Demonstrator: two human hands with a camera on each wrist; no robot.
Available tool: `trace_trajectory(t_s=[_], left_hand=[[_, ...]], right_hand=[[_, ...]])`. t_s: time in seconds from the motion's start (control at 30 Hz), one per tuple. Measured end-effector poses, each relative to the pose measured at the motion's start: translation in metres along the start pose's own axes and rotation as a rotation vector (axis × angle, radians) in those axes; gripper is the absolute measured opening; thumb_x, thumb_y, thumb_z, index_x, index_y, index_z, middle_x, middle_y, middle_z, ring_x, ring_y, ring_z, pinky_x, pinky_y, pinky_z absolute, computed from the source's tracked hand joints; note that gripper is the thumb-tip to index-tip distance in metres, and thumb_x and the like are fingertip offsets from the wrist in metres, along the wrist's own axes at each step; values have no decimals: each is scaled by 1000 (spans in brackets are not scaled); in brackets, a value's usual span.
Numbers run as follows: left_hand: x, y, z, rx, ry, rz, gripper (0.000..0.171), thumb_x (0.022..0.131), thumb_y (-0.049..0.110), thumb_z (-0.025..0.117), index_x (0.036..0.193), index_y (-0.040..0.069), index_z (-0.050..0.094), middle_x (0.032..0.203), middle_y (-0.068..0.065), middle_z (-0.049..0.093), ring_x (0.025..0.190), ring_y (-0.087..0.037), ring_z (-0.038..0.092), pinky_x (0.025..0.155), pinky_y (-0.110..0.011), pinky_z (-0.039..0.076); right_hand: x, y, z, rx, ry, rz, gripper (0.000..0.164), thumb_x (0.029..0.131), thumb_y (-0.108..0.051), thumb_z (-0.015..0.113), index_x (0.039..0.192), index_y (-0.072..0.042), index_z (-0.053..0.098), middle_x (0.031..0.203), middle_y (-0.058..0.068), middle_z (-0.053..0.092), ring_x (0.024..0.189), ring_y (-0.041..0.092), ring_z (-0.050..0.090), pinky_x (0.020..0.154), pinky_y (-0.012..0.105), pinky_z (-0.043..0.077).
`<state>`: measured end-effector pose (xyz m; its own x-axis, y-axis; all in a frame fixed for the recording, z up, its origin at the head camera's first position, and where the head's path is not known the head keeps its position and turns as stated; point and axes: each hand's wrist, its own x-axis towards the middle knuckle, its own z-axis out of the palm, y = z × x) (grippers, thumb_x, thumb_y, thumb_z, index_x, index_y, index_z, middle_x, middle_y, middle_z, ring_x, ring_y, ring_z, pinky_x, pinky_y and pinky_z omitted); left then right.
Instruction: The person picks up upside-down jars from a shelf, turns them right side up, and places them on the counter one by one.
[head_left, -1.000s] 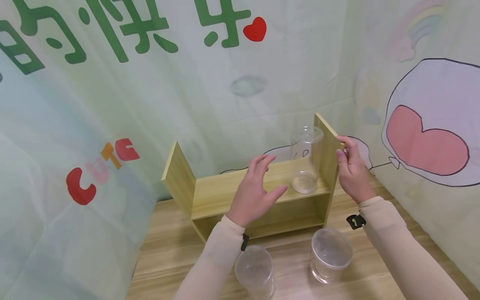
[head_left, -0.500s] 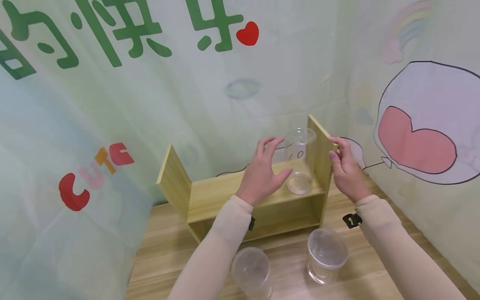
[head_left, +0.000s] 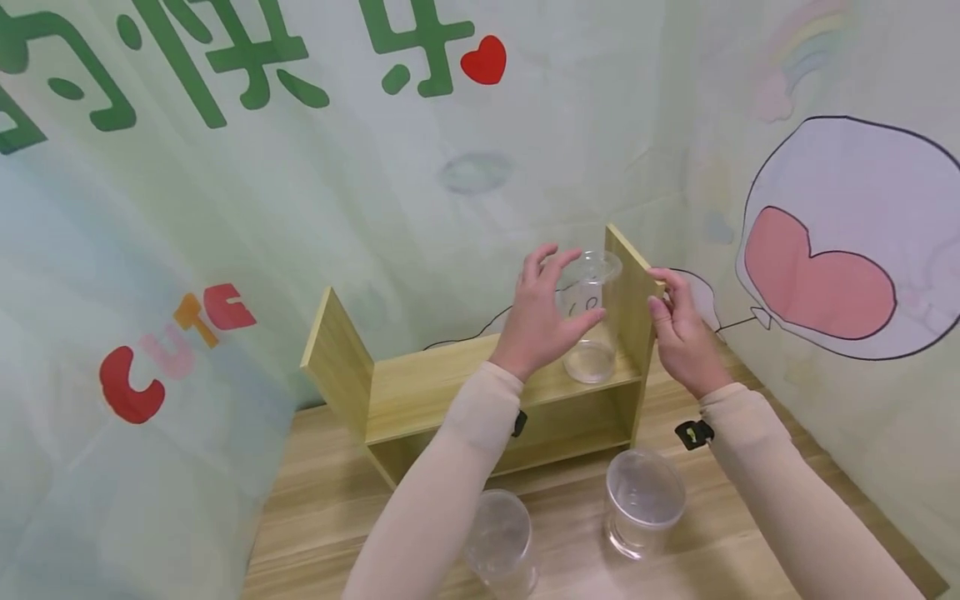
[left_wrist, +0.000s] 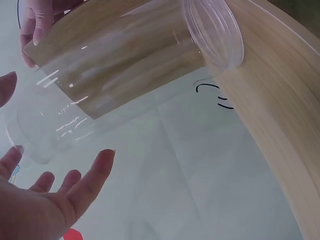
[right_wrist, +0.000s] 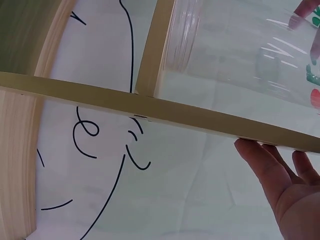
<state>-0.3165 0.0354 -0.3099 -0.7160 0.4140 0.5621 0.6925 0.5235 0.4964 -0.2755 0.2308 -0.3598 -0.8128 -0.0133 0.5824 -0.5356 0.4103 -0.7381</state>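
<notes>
My left hand (head_left: 538,321) is coming up and across toward the tall clear jar (head_left: 597,342); a second ago it was hanging short of it, and now the fingers and thumb are spreading about its upper part, relaxed and not gripping. I am judging the jar to be within reach but not yet held. It is standing upright at the right end of the upper board of the wooden shelf (head_left: 420,383), just beside the side panel (head_left: 636,325). My right hand (head_left: 686,342) is keeping its place, pinching that panel's front corner, by my reading steadying it. Two clear tubs are standing on the desk (head_left: 322,500) in front: a right tub (head_left: 643,504) and a left tub (head_left: 501,546). Hard to make out: whether any left fingertip is touching the jar, the clear wall blurring into the backdrop; also which end is bearing a lid. My left sleeve (head_left: 442,492) is hiding part of the lower compartment, and the frame's bottom edge is crowding the left tub's base.
</notes>
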Motion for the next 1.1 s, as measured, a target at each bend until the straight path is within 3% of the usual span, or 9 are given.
trace_trajectory(t_s=[0.17, 0.3, 0.53, 0.67, 0.73, 0.9, 1.1], left_hand=[[4, 0, 4, -7, 2, -25, 74, 71, 37, 75, 134, 19, 40, 142, -3, 21, 123, -22, 33, 90, -37, 43], [4, 0, 7, -22, -18, -39, 72, 72, 37, 75, 133, 19, 41, 143, -3, 20, 122, -23, 35, 89, -37, 43], [3, -1, 15, -85, -21, -95, 66, 72, 34, 75, 130, 23, 46, 145, -1, 12, 115, -23, 43, 84, -38, 46], [1, -3, 17, -85, -5, -87, 62, 73, 31, 75, 128, 22, 48, 143, -4, 19, 114, -24, 44, 84, -40, 46], [1, -5, 17, -75, -3, -74, 62, 73, 31, 75, 128, 20, 48, 140, -7, 26, 114, -25, 44, 85, -41, 45], [-1, -7, 18, -80, 7, -46, 62, 74, 27, 75, 129, 17, 48, 134, -9, 36, 111, -20, 45, 87, -37, 44], [-3, -8, 18, -96, 24, -25, 62, 73, 27, 76, 128, 15, 49, 133, -7, 36, 109, -18, 46, 87, -36, 44]], right_hand=[[2, 20, 2, 19, -15, 9, 38, 99, -14, 31, 136, -15, 23, 114, 16, 44, 101, 28, 50, 75, 38, 47], [2, 22, 3, 34, -14, 4, 38, 99, -16, 31, 136, -17, 23, 118, 14, 41, 103, 29, 49, 76, 46, 47], [0, -2, 0, 30, 0, -6, 37, 98, -7, 30, 134, -8, 24, 107, 19, 42, 87, 31, 50, 65, 32, 46], [-1, -12, 2, 0, 22, -6, 35, 97, -4, 31, 132, -3, 25, 101, 20, 41, 77, 31, 46, 60, 30, 42], [-1, -5, 3, -3, 25, -10, 36, 98, -5, 30, 133, -4, 26, 102, 18, 41, 76, 28, 45, 60, 29, 41], [0, 11, 5, 21, 29, -18, 38, 98, -7, 31, 135, -10, 26, 110, 18, 43, 82, 27, 48, 63, 30, 43], [-1, 7, 3, 35, 23, -8, 38, 98, -8, 30, 136, -11, 25, 116, 18, 41, 91, 30, 49, 68, 32, 47]])
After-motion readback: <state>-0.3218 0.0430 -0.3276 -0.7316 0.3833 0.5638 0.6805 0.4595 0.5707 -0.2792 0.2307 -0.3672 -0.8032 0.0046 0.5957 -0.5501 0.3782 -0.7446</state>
